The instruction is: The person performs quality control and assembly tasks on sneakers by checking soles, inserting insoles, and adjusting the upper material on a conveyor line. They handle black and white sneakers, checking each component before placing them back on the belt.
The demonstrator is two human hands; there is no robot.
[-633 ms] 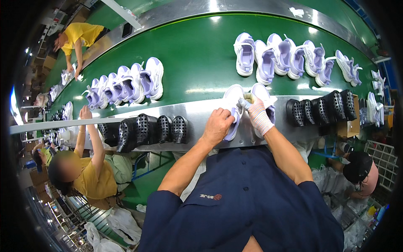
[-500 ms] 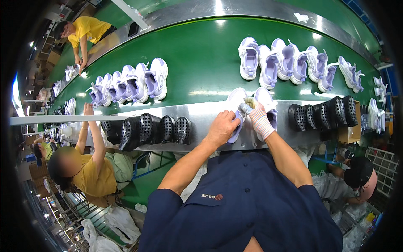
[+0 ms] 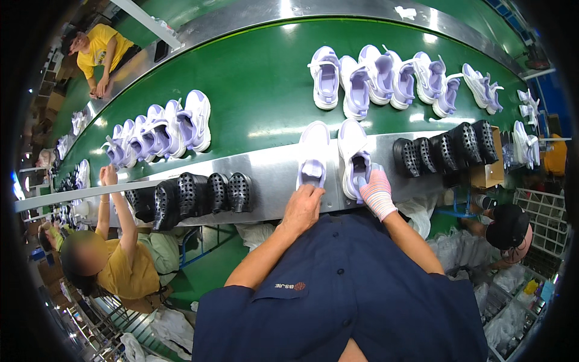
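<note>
Two white and lilac sneakers lie side by side, toes away from me, across the steel ledge [image 3: 265, 172] and the edge of the green conveyor belt [image 3: 253, 90]. My bare left hand [image 3: 303, 206] rests on the heel of the left sneaker [image 3: 313, 154]. My right hand [image 3: 376, 192], in a white and pink knit glove, has its fingers at the heel opening of the right sneaker [image 3: 353, 154].
More lilac sneakers stand in rows on the belt, one row [image 3: 386, 78] beyond my hands and another row [image 3: 160, 130] at left. Black perforated shoe lasts [image 3: 193, 196] line the ledge left, others [image 3: 446, 148] right. A person in yellow [image 3: 114, 259] reaches up at lower left.
The pair I held raised together between both hands now lies flat and apart on the ledge, one hand at each heel.
</note>
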